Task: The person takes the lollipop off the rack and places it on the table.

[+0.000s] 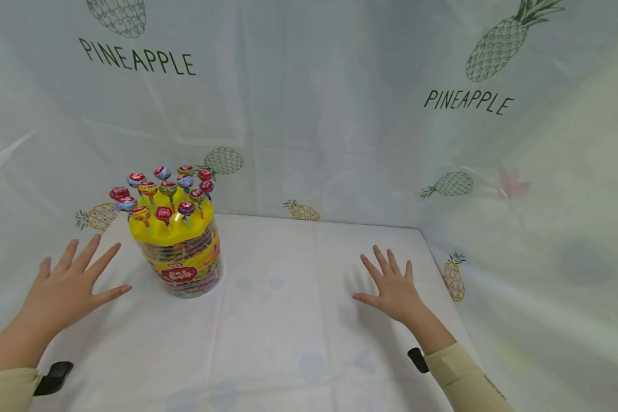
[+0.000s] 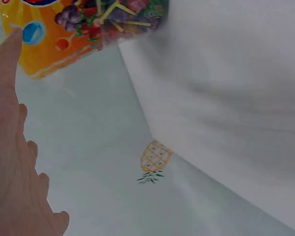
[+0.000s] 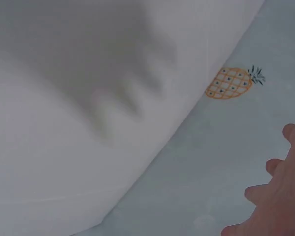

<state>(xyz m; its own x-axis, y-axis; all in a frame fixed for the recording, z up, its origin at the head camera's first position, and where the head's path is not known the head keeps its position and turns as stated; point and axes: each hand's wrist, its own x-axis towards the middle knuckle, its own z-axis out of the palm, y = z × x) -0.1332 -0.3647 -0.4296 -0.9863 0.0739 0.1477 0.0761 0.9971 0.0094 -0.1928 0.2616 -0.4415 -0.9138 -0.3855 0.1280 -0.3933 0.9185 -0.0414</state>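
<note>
The bare left hand [image 1: 66,293] and bare right hand [image 1: 394,292] hang spread-fingered, holding nothing, above a white, faintly spotted tabletop [image 1: 278,326]. Beside the left hand stands a clear, yellow-topped plastic lollipop tub [image 1: 184,252]; behind hangs grey pineapple-printed sheeting [image 1: 329,114].

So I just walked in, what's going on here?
A person is holding both hands out over a white table, fingers spread and gripping nothing. The left hand is beside a clear tub, apart from it in the head view. The tub stands upright, with colorful lollipops sticking up from its yellow lid. The right hand is well away from it, over the table's right side.
</note>
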